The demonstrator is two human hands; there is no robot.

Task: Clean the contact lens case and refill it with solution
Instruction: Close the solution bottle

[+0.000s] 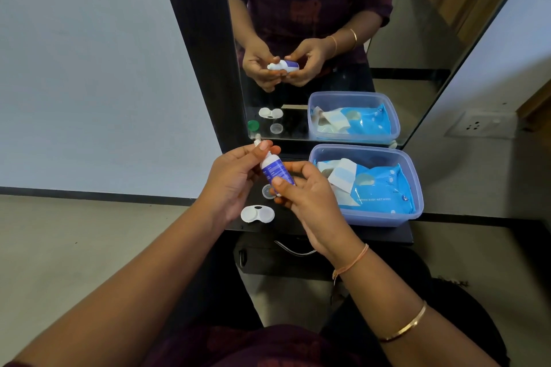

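Hands meet above the black dresser shelf (372, 234): the right hand (310, 202) wraps its fingers round the body of the small white bottle with a purple label (275, 171), while the left hand (235, 182) pinches the nozzle end at 11 o'clock. Directly below lies the open white plastic contact lens case (257, 213). At 3 o'clock, a translucent lilac tub (384, 219) holds a blue wet-wipes pack (378, 188).

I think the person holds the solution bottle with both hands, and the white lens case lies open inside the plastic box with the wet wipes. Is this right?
Not quite. In the head view the lens case lies open on the dark shelf, left of the plastic box, not inside it. The rest holds: left hand and right hand both hold the solution bottle.
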